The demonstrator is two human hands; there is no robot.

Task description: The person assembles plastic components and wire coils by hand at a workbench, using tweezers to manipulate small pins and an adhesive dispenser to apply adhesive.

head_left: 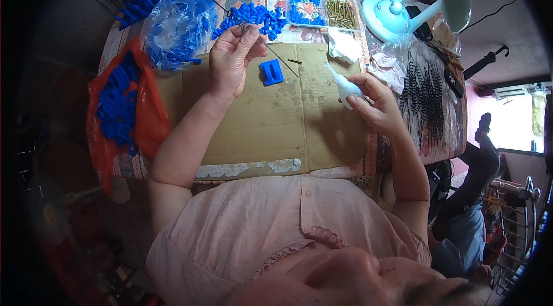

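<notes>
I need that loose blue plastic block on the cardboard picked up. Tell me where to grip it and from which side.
Grip the blue block across its two long sides, coming straight down from above. It lies flat and alone on the cardboard, with open space beside both long edges for the fingers.

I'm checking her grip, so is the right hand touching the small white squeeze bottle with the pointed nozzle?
Touching. The head view shows the right hand wrapped around the small white squeeze bottle, its fingers pressed on the bottle's body above the cardboard sheet.
</notes>
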